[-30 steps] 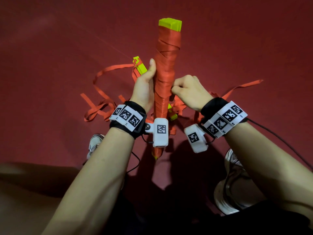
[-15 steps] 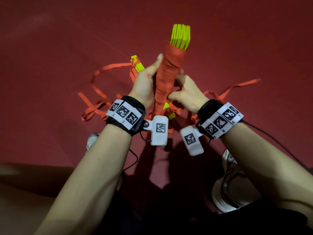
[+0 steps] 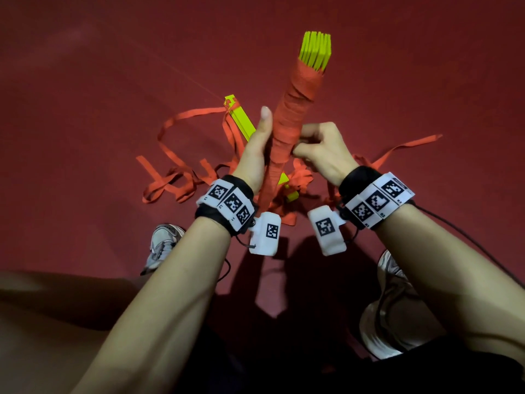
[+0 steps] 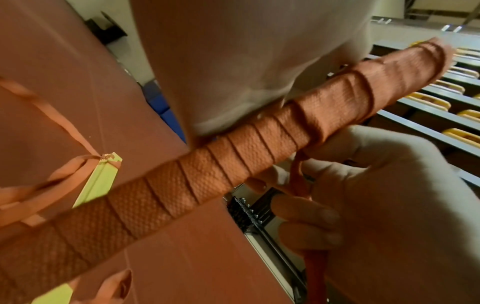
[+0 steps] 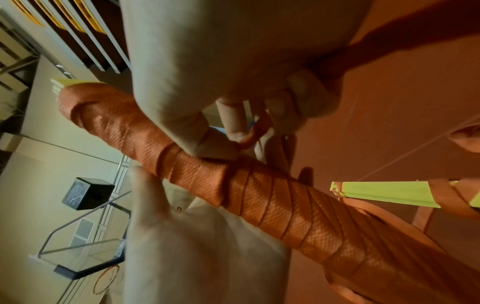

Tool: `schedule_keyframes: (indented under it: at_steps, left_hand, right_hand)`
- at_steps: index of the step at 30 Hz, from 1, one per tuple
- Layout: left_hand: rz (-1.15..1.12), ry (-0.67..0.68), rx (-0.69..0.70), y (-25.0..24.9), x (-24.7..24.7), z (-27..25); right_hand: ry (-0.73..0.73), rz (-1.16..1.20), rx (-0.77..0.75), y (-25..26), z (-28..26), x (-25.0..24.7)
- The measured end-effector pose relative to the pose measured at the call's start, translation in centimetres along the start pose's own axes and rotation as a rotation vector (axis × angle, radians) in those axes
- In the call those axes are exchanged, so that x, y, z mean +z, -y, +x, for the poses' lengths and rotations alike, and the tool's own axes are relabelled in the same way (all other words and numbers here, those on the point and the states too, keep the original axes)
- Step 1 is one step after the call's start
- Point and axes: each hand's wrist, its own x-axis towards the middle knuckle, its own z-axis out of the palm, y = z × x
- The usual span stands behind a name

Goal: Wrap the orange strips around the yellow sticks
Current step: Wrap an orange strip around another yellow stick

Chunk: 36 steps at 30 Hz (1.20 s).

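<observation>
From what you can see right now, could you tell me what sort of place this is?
Probably an indoor sports hall: a basketball hoop and backboard shows in the right wrist view, rows of yellow seats in the left wrist view, and the red floor looks like court surfacing.

The right hand (image 5: 259, 98) pinches an orange strip (image 5: 255, 131) beside the wrapped stick (image 5: 259, 197). The left hand (image 5: 197, 246) holds that stick.

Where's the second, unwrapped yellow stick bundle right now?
Head view: the yellow stick bundle lies on the red floor, just left of the left hand, among loose orange strips.
</observation>
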Motion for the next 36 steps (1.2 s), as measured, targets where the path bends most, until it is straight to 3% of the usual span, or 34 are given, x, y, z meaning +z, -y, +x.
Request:
schedule_keyframes:
  at_steps: [4,8,12,16,22,27,32,36]
  left_hand:
    - [0.337,0.082,0.107,0.3,-0.7,0.2]
    - [0.509,-0.026,0.254,0.9,-0.9,0.9]
    - [0.521,-0.179,0.300,0.9,-2.4,1.7]
    - [0.416,-0.335,0.308,-0.3,-3.7,2.1]
    - [0.242,-0.321,0.263,-1.0,-3.4,2.3]
    - [0.266,-0.309,0.214,-0.3,-3.7,2.2]
    - [0.379,-0.283,0.188,0.4,-3.5,2.0]
    - [0.416,-0.291,0.165,0.8,-3.3,1.9]
  right_hand:
    - [-0.019,0.017,0.004,0.0,0.0,-0.5]
    - [0.042,0.051,-0.012,-0.3,0.2,-0.9]
    - [0.006,0.032,-0.120,-0.1,0.7,-1.9]
    - [0.101,-0.034,-0.190,0.5,1.6,-4.3]
    - [0.133,-0.132,-0.222,0.6,2.4,-5.3]
    - [0.124,-0.235,-0.088,-0.4,2.6,-5.3]
    - [0.314,-0.385,0.223,-2.0,2.0,-4.7]
    - [0.304,-0.576,0.192,-1.6,2.0,-4.3]
